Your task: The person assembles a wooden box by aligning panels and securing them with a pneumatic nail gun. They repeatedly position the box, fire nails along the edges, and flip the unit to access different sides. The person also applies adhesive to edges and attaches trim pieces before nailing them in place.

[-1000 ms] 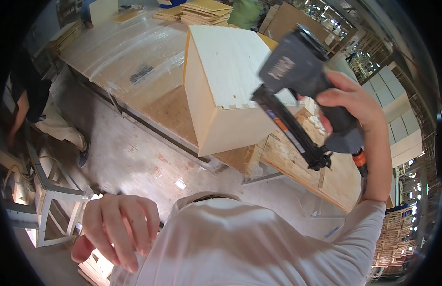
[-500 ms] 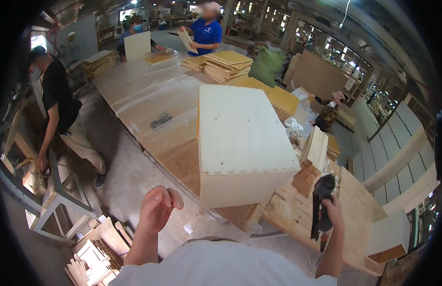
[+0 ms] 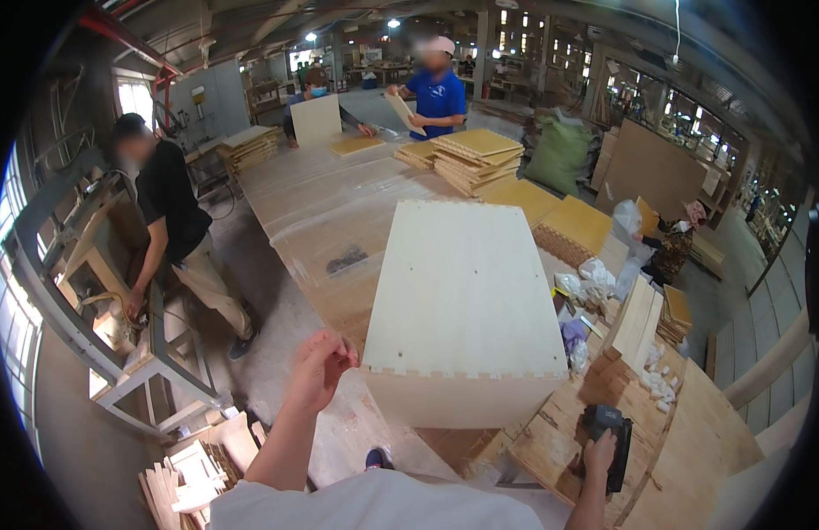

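A pale wooden box (image 3: 467, 291) with finger-jointed edges stands on the table in front of me, its broad panel facing up. Small dark marks dot that panel. Beside the box's near left corner is my left hand (image 3: 319, 367), raised, its fingers curled in together. Whatever the fingers may hold is hidden. To the right of the box, my right hand (image 3: 600, 450) is wrapped around the handle of a black nail gun (image 3: 619, 446), low over a plywood board (image 3: 542, 442).
Yellow-faced panels (image 3: 480, 146) are stacked at the far side of the large table (image 3: 294, 212). Wooden strips (image 3: 634, 322), plastic bags and small white pieces lie right of the box. A person in black (image 3: 166, 190) works at a frame on the left; others are across the table.
The view has shifted, so the surroundings sit further right and lower. My right hand has lowered the nail gun to the plywood board. My left hand is nearer the box's corner.
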`<state>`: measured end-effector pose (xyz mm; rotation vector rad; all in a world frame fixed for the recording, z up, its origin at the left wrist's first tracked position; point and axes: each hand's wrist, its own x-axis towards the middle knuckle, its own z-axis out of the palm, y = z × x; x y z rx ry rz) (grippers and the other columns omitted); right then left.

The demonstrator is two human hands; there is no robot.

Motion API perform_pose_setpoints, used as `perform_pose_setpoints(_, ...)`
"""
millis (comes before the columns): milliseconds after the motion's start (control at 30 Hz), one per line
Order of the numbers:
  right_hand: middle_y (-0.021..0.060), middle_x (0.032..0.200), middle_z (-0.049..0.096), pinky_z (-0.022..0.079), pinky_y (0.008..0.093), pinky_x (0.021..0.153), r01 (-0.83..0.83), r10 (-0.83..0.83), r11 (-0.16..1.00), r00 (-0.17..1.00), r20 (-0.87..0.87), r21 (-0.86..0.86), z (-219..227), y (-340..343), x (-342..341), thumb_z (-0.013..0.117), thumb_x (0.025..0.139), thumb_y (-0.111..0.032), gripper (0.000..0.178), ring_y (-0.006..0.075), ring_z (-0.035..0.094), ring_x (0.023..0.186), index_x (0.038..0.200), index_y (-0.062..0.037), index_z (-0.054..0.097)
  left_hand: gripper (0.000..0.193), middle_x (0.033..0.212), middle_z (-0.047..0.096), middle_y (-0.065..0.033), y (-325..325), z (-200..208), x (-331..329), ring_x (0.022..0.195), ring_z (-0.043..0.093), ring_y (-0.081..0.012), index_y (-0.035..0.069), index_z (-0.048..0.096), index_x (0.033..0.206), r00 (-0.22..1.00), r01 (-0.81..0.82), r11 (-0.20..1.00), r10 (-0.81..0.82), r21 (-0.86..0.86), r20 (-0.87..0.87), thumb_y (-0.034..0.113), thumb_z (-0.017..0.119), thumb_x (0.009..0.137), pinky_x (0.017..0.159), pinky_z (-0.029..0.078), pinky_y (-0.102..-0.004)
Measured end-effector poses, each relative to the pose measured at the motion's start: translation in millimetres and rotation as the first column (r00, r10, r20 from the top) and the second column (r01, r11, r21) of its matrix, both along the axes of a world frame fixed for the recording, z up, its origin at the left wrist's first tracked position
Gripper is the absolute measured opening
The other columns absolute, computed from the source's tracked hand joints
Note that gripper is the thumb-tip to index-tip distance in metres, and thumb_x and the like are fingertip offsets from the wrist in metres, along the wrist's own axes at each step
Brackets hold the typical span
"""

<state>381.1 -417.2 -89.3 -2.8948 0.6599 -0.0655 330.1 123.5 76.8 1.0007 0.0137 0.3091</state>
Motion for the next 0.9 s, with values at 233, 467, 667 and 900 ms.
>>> perform_pose_setpoints(233, 0.0123, 0.117, 0.053, 0.045, 0.0307, 0.08, -0.428, 0.005, 0.674, 0.818, 0.575, 0.603, 13.6, 127.0, -19.5, 0.057, 0.089, -0.013, 0.05, 0.02, 0.054, 0.098, 0.134, 0.0014, 0.041, 0.014, 0.091, 0.061, -0.0041, 46.0, -43.0, 121.0, 0.083, 0.056, -0.0157, 0.008, 0.056, 0.089, 0.974, -0.102, 0.983, 0.13, 0.152, -0.186, 0.022, 0.053, 0.092, 0.075, 0.047, -0.0307)
perform_pose_setpoints(467, 0.0133, 0.129, 0.048, 0.046, 0.0312, 0.08, -0.514, -0.042, 0.578, 0.757, 0.652, 0.634, 5.1, 270.1, -79.8, 0.055, 0.091, -0.024, 0.058, 0.0233, 0.051, 0.107, 0.14, -0.0009, 0.034, 0.039, 0.116, 0.057, -0.0047, 67.7, -72.1, 267.6, 0.103, 0.051, -0.0164, 0.009, 0.058, 0.111, 0.948, -0.166, 0.913, 0.252, 0.372, -0.195, 0.042, 0.047, 0.094, 0.092, 0.04, -0.036)
perform_pose_setpoints(667, 0.0111, 0.124, 0.049, 0.046, 0.0329, 0.08, -0.363, -0.028, 0.46, 0.906, 0.422, 0.81, -10.8, 301.6, -11.9, 0.054, 0.091, -0.027, 0.053, 0.0228, 0.052, 0.106, 0.135, -0.0033, 0.037, 0.062, 0.134, 0.049, -0.0119, 76.3, -98.2, 361.1, 0.122, 0.045, -0.0244, 0.002, 0.046, 0.135, 0.982, 0.173, 0.971, -0.157, 0.166, -0.108, 0.05, 0.041, 0.095, 0.104, 0.032, -0.0338)
perform_pose_setpoints(900, 0.0086, 0.119, 0.051, 0.046, 0.0348, 0.08, -0.211, -0.02, 0.344, 0.973, 0.232, 0.915, -24.3, 317.1, 18.5, 0.052, 0.091, -0.031, 0.047, 0.0221, 0.052, 0.104, 0.13, -0.0062, 0.042, 0.058, 0.112, 0.061, -0.0038, 112.2, -109.7, 358.7, 0.102, 0.054, -0.014, 0.004, 0.056, 0.123, 0.97, -0.035, 0.955, 0.104, 0.296, -0.221, 0.052, 0.035, 0.097, 0.092, 0.04, -0.032)
